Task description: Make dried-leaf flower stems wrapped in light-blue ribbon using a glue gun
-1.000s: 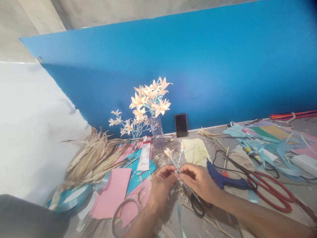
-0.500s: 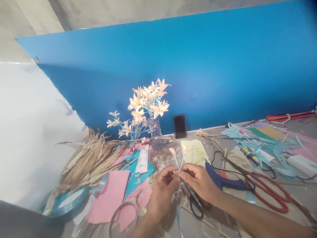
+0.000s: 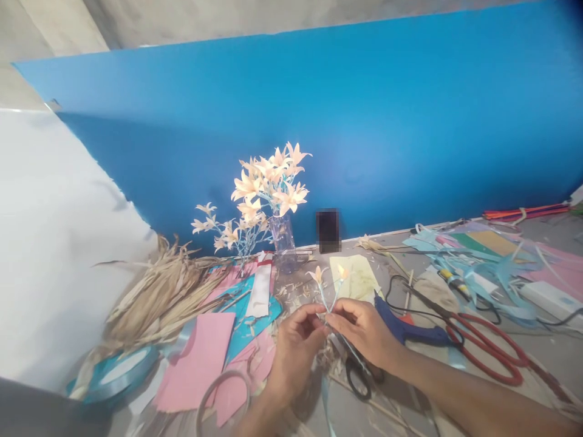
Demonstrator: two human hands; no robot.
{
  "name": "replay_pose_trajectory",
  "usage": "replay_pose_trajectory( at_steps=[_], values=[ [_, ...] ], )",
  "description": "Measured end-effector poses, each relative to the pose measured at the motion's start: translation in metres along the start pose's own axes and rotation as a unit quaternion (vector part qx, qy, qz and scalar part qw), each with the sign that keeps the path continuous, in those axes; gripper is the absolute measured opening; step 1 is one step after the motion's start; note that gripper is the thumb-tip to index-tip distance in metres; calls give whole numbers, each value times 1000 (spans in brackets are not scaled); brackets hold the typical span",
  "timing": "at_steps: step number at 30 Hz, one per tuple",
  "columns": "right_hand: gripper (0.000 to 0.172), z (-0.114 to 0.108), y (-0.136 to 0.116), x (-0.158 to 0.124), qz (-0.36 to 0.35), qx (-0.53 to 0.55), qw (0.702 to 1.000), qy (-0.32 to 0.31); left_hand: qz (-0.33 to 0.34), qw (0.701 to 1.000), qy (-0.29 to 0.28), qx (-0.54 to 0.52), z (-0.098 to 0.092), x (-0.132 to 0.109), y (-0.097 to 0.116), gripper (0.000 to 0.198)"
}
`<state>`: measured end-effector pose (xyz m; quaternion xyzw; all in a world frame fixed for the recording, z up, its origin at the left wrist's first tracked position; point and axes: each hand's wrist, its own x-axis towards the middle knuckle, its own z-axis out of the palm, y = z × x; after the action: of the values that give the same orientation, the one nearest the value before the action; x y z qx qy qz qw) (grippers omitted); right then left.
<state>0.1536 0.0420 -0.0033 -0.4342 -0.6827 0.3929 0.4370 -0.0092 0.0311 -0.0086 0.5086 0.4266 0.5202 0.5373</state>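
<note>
Between my two hands stands a small artificial flower stem (image 3: 324, 295) with two pale orange blooms, its light blue stalks meeting at my fingertips. My left hand (image 3: 298, 346) pinches the stalks from the left, thumb and forefinger together. From the right, my right hand (image 3: 364, 331) closes on the same stem just below the fork. A long thin blue stalk (image 3: 353, 349) slants down under my right hand. Black scissor handles (image 3: 359, 379) lie beneath it. Beyond my hands, a clear vase (image 3: 283, 243) holds a bunch of pale artificial flowers (image 3: 273, 182).
A blue glue gun (image 3: 405, 328) and red-handled scissors (image 3: 489, 349) lie close to my right hand. Pink paper (image 3: 195, 364), a ribbon roll (image 3: 121, 370) and dried husks (image 3: 150, 297) spread leftward. A tape ring (image 3: 203, 403) sits near my left wrist. A blue wall (image 3: 387, 121) rises behind.
The view has shifted slightly, so the whole scene sits a little further left. Both hands keep the same pinch on the flower stem.
</note>
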Motion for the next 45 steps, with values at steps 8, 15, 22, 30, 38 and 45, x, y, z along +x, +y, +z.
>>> replay_pose_trajectory(
  at_steps=[8, 15, 22, 30, 38, 45],
  values=[
    [29, 0, -1, -1, -22, -28, 999, -2, -6, 1000, -5, -15, 1, -1, -2, 26],
    [29, 0, -3, -1, -36, -43, 998, 9, -15, 1000, -11, 2, 1, -1, -2, 24],
    [32, -1, 0, -2, -66, -72, 995, 16, -21, 999, -18, -21, -1, -4, 6, 19],
    [29, 2, 1, -4, -119, -112, 986, 20, -12, 1000, 6, -16, 1, -5, 8, 15],
    [27, 5, 0, -7, -110, -132, 985, 17, 12, 998, 66, -19, 6, -8, 7, 18],
    [28, 5, -4, -6, -82, -122, 989, 6, 9, 998, 65, -10, 2, -5, 8, 20]
  ],
)
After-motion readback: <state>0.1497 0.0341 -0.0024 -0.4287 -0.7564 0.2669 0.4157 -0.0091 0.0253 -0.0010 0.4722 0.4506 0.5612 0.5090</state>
